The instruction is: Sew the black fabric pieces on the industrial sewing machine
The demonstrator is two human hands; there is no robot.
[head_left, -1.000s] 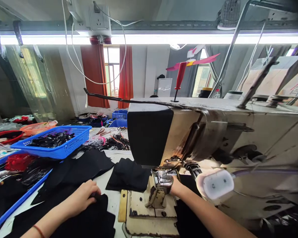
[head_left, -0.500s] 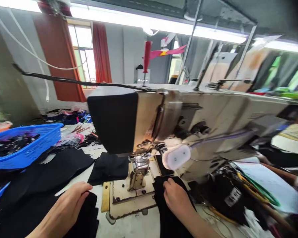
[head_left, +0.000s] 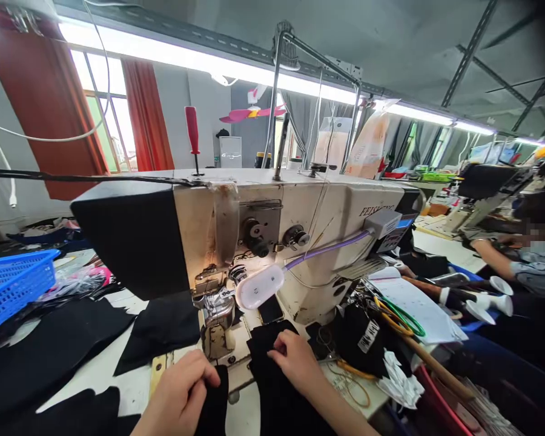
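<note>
My left hand [head_left: 179, 390] is closed, thumb against curled fingers, on a black fabric piece [head_left: 217, 402] that hangs down just in front of the sewing machine [head_left: 272, 242]. To its right, my right hand [head_left: 297, 363] lies on a strip-like pile of black fabric [head_left: 270, 384], its fingers bent and pinched at the cloth near the upper end. How much cloth is in the pinch is hidden. Between and beyond both hands stands the machine's metal post [head_left: 218, 330], under the needle area. A white lamp [head_left: 260, 286] glows beside it.
More black fabric pieces [head_left: 59, 345] cover the table at left, near a blue basket [head_left: 18, 290]. At right lie a paper sheet [head_left: 418, 303], a green ring [head_left: 404, 318], crumpled white paper [head_left: 399, 381] and a red bin [head_left: 440, 406]. Another person's arm [head_left: 495, 257] shows farther right.
The view has swung to the right. My left hand has come closer to the machine's post and to my right hand, bringing its fabric along. My right hand stays at the pile, its fingers more bent.
</note>
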